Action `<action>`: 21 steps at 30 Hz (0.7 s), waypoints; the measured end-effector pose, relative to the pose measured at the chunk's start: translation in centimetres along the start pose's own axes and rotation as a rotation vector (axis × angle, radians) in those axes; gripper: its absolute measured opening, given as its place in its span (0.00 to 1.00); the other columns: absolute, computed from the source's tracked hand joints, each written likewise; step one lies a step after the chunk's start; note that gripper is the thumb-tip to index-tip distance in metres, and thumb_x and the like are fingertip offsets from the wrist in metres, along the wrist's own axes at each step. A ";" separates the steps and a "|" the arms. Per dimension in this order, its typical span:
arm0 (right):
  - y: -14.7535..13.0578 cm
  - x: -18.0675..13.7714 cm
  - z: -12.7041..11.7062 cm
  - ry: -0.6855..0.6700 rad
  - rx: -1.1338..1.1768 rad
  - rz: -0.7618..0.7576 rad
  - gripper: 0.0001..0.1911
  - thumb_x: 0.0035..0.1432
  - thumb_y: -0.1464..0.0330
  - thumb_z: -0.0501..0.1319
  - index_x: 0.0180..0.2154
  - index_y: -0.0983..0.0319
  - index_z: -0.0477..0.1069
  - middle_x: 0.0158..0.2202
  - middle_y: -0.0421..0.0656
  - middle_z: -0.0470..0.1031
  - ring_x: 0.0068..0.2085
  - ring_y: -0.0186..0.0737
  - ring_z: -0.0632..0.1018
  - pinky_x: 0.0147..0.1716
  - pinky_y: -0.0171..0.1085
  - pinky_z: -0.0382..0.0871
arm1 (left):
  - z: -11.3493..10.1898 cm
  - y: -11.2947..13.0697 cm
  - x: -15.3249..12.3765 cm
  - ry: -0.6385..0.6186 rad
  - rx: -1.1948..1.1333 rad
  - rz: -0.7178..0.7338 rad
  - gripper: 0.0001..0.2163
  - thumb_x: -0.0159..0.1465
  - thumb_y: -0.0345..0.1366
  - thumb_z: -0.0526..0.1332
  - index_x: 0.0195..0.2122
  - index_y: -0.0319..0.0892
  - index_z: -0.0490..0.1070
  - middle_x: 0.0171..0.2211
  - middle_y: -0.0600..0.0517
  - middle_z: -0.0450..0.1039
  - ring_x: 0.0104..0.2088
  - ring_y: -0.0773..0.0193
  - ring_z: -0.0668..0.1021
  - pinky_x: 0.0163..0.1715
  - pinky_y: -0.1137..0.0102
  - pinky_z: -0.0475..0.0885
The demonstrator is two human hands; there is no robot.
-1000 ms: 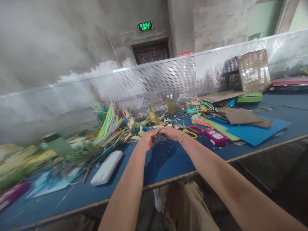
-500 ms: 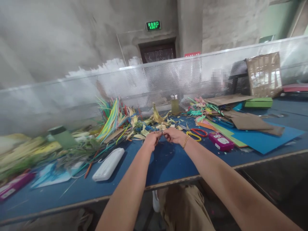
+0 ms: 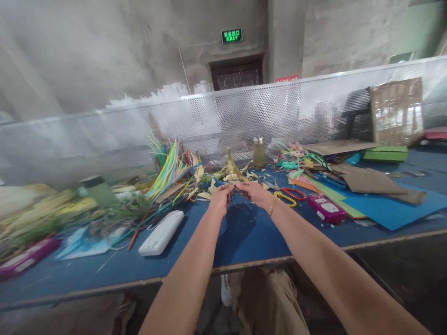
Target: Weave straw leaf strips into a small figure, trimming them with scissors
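My left hand and my right hand meet fingertip to fingertip above the blue table. Both pinch a small thin piece between them; it is too small to name. A gold bracelet circles my right wrist. Just beyond the hands lies a heap of yellow and green leaf strips. A fan of coloured strips stands to the left of it.
A white case lies left of my arms. Red and yellow scissors and a magenta box lie to the right, beside blue and green paper sheets. A small bottle stands before the perforated metal screen. Cardboard at the far right.
The camera has swung slightly left, so everything sits further right in view. My hands stay together, pinching the same small piece, with the fingers slightly shifted.
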State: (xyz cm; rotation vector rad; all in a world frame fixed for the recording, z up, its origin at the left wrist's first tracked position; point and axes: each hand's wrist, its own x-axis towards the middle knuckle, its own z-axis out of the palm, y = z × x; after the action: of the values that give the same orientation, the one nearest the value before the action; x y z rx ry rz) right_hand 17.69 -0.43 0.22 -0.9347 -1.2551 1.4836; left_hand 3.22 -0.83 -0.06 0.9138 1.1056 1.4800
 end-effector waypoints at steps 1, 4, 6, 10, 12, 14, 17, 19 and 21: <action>0.3 0.2 0.2 0.034 -0.006 -0.023 0.11 0.46 0.64 0.67 0.32 0.62 0.72 0.27 0.39 0.72 0.26 0.30 0.68 0.20 0.31 0.52 | 0.3 -0.2 -0.3 -0.028 0.026 0.025 0.12 0.46 0.33 0.71 0.30 0.39 0.71 0.19 0.57 0.67 0.18 0.73 0.66 0.17 0.76 0.56; 0.9 0.8 0.3 0.102 0.010 -0.050 0.13 0.43 0.62 0.69 0.30 0.62 0.72 0.23 0.37 0.69 0.26 0.30 0.66 0.21 0.31 0.51 | 0.8 -0.6 -1.0 -0.095 0.111 0.089 0.16 0.43 0.36 0.74 0.30 0.39 0.70 0.20 0.57 0.68 0.18 0.74 0.65 0.18 0.76 0.56; 1.1 1.1 0.3 0.111 0.028 -0.062 0.15 0.40 0.61 0.70 0.27 0.63 0.70 0.22 0.36 0.67 0.25 0.30 0.65 0.22 0.32 0.51 | 0.8 -0.5 -1.2 -0.123 0.153 0.110 0.18 0.41 0.37 0.74 0.29 0.39 0.70 0.20 0.57 0.68 0.18 0.74 0.65 0.19 0.76 0.57; 1.2 1.3 0.2 0.103 0.060 -0.082 0.18 0.36 0.61 0.72 0.26 0.63 0.69 0.21 0.36 0.68 0.25 0.30 0.66 0.22 0.32 0.51 | 0.6 -0.3 -1.3 -0.158 0.189 0.113 0.18 0.42 0.39 0.74 0.29 0.39 0.69 0.20 0.56 0.69 0.18 0.73 0.65 0.19 0.75 0.56; 1.2 1.4 0.1 0.117 0.107 -0.084 0.18 0.37 0.59 0.71 0.26 0.63 0.69 0.23 0.37 0.69 0.25 0.30 0.66 0.22 0.32 0.51 | 0.6 -0.3 -1.4 -0.189 0.227 0.095 0.17 0.43 0.40 0.73 0.28 0.39 0.69 0.21 0.54 0.71 0.18 0.73 0.66 0.19 0.75 0.56; 0.9 1.5 -0.1 0.147 0.166 -0.093 0.18 0.38 0.58 0.70 0.26 0.63 0.68 0.23 0.36 0.69 0.25 0.30 0.66 0.22 0.33 0.52 | 0.7 -0.3 -1.7 -0.244 0.281 0.071 0.15 0.44 0.40 0.73 0.25 0.39 0.68 0.21 0.53 0.72 0.19 0.71 0.68 0.20 0.75 0.57; 0.3 1.7 -0.9 0.205 0.246 -0.127 0.19 0.38 0.57 0.70 0.24 0.62 0.66 0.20 0.35 0.66 0.23 0.29 0.63 0.21 0.33 0.52 | 0.7 -0.1 -2.3 -0.414 0.401 0.015 0.13 0.44 0.39 0.72 0.22 0.40 0.69 0.22 0.50 0.74 0.21 0.69 0.71 0.21 0.74 0.60; -0.2 1.8 -1.6 0.240 0.267 -0.169 0.20 0.37 0.56 0.70 0.23 0.62 0.65 0.19 0.34 0.64 0.22 0.29 0.61 0.21 0.33 0.51 | 0.6 0.0 -2.6 -0.533 0.488 -0.031 0.11 0.45 0.38 0.72 0.22 0.40 0.71 0.23 0.49 0.76 0.23 0.67 0.72 0.21 0.75 0.58; -0.5 1.7 -2.0 0.264 0.234 -0.226 0.21 0.36 0.55 0.70 0.23 0.62 0.66 0.19 0.35 0.65 0.22 0.28 0.62 0.21 0.32 0.51 | 0.4 0.0 -2.4 -0.513 0.525 -0.042 0.10 0.45 0.37 0.72 0.23 0.40 0.73 0.24 0.49 0.76 0.23 0.67 0.72 0.20 0.75 0.55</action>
State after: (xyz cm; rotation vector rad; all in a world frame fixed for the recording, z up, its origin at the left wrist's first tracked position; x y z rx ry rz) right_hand 19.27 1.80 0.41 -0.7759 -0.9385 1.2519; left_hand 3.98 -3.11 0.10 1.5211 1.1223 0.8447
